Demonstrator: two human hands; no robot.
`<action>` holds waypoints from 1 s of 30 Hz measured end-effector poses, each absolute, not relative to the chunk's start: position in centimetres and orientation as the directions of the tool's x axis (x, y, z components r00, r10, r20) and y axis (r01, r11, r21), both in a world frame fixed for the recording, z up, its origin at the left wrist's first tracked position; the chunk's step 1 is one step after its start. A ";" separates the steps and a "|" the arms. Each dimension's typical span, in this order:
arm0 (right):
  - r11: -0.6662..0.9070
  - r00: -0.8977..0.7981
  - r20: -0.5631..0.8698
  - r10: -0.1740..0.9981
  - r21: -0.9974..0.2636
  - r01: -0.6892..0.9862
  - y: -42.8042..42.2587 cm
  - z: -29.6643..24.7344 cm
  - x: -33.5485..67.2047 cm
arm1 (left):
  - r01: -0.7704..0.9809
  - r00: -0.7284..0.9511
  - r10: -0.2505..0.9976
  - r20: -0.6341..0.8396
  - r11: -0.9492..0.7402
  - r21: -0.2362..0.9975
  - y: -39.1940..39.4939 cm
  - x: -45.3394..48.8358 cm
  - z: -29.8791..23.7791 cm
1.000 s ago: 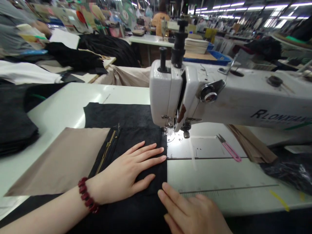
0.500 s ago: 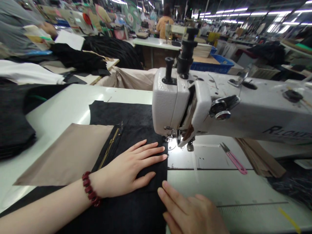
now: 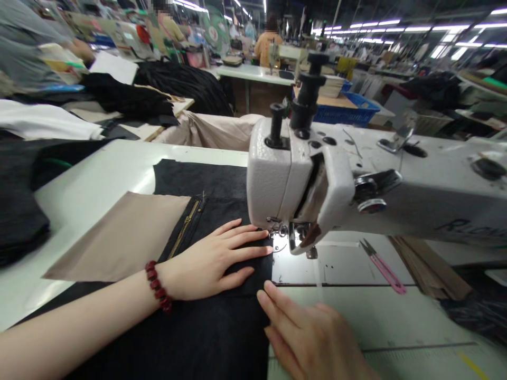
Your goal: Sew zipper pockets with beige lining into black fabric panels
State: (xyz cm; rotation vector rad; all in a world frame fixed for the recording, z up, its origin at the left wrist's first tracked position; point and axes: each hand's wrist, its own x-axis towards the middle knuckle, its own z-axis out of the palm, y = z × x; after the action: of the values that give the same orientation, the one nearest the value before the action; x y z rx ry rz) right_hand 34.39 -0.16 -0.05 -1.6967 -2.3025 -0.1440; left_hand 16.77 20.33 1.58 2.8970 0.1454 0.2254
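My left hand (image 3: 227, 259) lies flat with its fingers spread on the black fabric (image 3: 190, 338), its fingertips near the fabric's right edge and close to the presser foot. A red beaded bracelet circles that wrist. My right hand (image 3: 309, 332) has its fingers pressed together on the same edge, nearer to me; any grip beneath the fabric is hidden. On the fabric, a brass-toothed zipper (image 3: 185, 228) borders a beige cloth piece (image 3: 122, 237). The fabric's edge runs under the lit needle area of the white sewing machine (image 3: 301, 184).
Pink-handled thread snips (image 3: 384, 269) lie on the machine bed, right of the needle. Folded brown cloth strips (image 3: 431, 272) lie beyond them. Dark fabric (image 3: 24, 200) is piled at the left. Behind stand a blue crate (image 3: 344, 113) and other workers.
The black fabric, zipper and beige piece have slid a little away from me past the needle. My left hand has moved with them; the right hand stays at the edge.
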 end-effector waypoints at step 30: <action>0.204 -0.178 0.126 0.976 -0.247 0.947 4.4 0.5 37.2 | -0.112 0.983 -0.044 0.176 -0.912 0.395 23.5 16.4 1.2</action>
State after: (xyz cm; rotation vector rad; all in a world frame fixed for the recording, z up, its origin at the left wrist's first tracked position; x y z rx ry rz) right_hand 37.16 4.41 0.50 -1.8269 -2.2254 0.1634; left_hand 16.40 23.53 1.21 2.7145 -0.1116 0.2275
